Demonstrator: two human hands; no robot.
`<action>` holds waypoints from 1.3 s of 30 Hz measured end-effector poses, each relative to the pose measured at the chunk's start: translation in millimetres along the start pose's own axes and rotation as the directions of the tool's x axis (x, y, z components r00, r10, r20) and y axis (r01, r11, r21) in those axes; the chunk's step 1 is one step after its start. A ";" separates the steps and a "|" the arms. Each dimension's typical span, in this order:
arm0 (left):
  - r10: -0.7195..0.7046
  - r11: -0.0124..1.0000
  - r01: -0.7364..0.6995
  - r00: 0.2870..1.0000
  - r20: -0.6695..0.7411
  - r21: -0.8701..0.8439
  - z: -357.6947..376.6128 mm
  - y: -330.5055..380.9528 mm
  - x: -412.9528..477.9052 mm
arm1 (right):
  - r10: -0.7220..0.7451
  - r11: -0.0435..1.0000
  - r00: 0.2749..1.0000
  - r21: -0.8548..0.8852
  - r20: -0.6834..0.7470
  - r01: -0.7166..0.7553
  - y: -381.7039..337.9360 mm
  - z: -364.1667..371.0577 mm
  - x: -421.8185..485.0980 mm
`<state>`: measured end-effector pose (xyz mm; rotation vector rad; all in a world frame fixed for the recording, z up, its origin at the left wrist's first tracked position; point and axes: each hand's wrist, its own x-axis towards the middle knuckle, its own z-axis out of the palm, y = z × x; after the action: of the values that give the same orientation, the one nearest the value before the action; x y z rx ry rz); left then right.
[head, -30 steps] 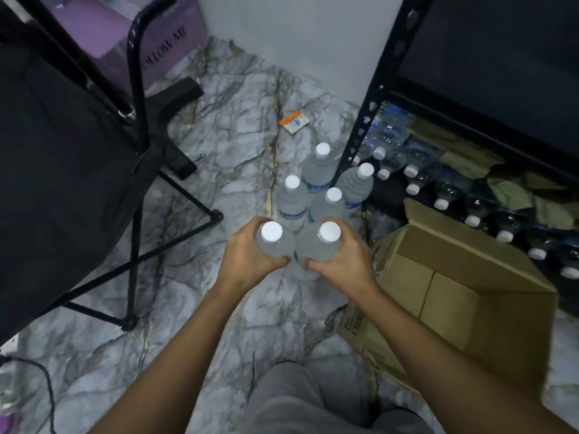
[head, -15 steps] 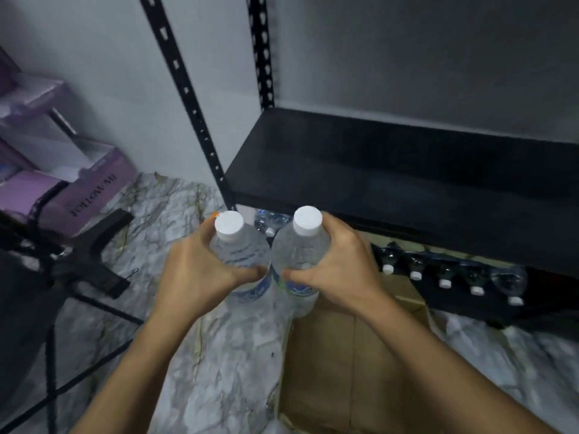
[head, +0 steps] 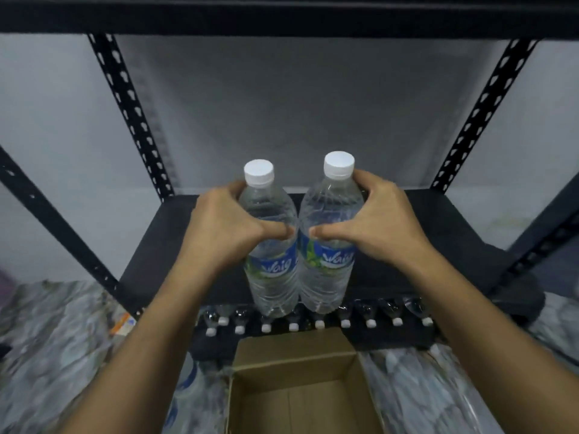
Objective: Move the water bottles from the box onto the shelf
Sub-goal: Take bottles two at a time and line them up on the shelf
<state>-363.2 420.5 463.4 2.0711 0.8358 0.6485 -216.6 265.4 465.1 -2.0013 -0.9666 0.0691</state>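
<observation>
Two clear water bottles with white caps and blue labels are held upright side by side in front of a black shelf board (head: 438,233). My left hand (head: 225,227) grips the left bottle (head: 269,277) around its upper body. My right hand (head: 376,223) grips the right bottle (head: 326,277) the same way. Both bottle bases hang level with the board's front edge, in the air. The open cardboard box (head: 297,364) lies below on the floor, and its visible inside looks empty.
A row of several bottles (head: 344,321) lies on the lowest shelf, caps facing me. Black perforated uprights (head: 128,111) stand at the rack's corners, and another shelf board (head: 282,17) spans overhead. Marbled floor (head: 56,346) lies to both sides, with an orange scrap (head: 122,324) at the left.
Both hands have lifted the two bottles from the floor up to the level of the middle shelf. My view has tilted up from the floor to the rack.
</observation>
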 end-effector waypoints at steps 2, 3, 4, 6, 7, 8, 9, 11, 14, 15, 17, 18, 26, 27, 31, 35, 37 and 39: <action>0.028 1.000 -0.028 0.999 0.029 -0.012 9.0 6.9 21.1 | 0.027 1.000 0.999 -0.006 -0.040 -0.027 2.8 -5.4 12.9; 0.044 0.999 -0.043 0.998 0.036 -0.017 13.2 8.4 30.7 | 0.037 0.999 0.998 -0.006 -0.053 -0.037 5.0 -6.6 19.6; 0.056 0.998 -0.055 0.998 0.043 -0.016 17.8 8.7 39.6 | 0.048 0.999 0.997 -0.001 -0.065 -0.048 8.0 -6.5 25.4; 0.072 0.997 -0.072 0.996 0.049 -0.004 26.6 7.4 55.6 | 0.065 0.998 0.994 0.009 -0.084 -0.065 15.1 -4.8 36.8; 0.073 0.997 -0.073 0.996 0.044 0.004 30.1 5.8 61.4 | 0.071 0.997 0.994 0.012 -0.086 -0.070 19.5 -2.4 42.0; 0.073 0.997 -0.073 0.997 0.036 0.011 33.2 5.0 67.0 | 0.074 0.997 0.993 0.021 -0.090 -0.072 24.1 0.2 47.2; 0.068 0.997 -0.069 0.997 0.030 0.017 35.9 4.4 71.6 | 0.072 0.997 0.993 0.031 -0.089 -0.070 27.9 2.7 51.6; 0.052 0.998 -0.053 0.998 0.019 0.037 41.0 4.1 79.1 | 0.064 0.997 0.994 0.048 -0.088 -0.060 36.4 7.3 60.5; 0.023 0.997 -0.023 1.000 -0.004 0.069 49.4 3.2 86.0 | 0.075 0.994 0.995 0.086 -0.064 -0.069 48.1 11.7 71.8; 0.017 0.997 -0.016 1.000 -0.011 0.077 52.9 2.2 87.6 | 0.073 0.993 0.996 0.092 -0.051 -0.068 52.3 12.7 74.9; -0.010 0.996 0.012 1.000 -0.029 0.084 58.2 -0.9 89.2 | 0.069 0.993 0.997 0.097 -0.022 -0.067 59.2 15.3 77.9; -0.024 0.996 0.027 0.999 -0.037 0.081 59.2 -2.5 89.4 | 0.070 0.992 0.997 0.106 -0.011 -0.069 62.0 16.9 78.0; -0.029 0.997 0.028 1.000 0.010 0.076 60.2 -7.4 86.6 | 0.027 0.978 0.999 0.207 0.032 -0.033 80.8 25.8 75.8; -0.026 0.995 0.024 1.000 0.015 0.092 59.7 -7.3 84.9 | 0.021 0.977 0.999 0.214 0.030 -0.027 82.2 27.8 73.4; 0.007 0.993 -0.006 1.000 -0.015 0.117 61.4 -13.6 77.8 | -0.019 0.961 1.000 0.276 0.013 0.015 89.7 36.9 65.4; 0.027 0.999 -0.025 0.997 -0.068 0.029 69.5 -33.9 62.3 | 0.001 0.944 1.000 0.329 -0.015 0.004 107.2 48.3 54.4; 0.091 0.988 -0.103 0.990 -0.105 -0.114 77.1 -49.9 54.7 | 0.007 0.933 1.000 0.359 0.006 -0.009 118.2 55.0 47.1; 0.105 0.965 -0.127 0.989 -0.104 -0.229 88.9 -71.7 48.4 | 0.048 0.908 0.998 0.416 0.026 -0.055 130.0 63.2 37.4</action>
<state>-295.3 447.3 363.1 1.8962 0.6565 0.8692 -136.7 294.2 342.3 -1.6310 -0.8270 0.2971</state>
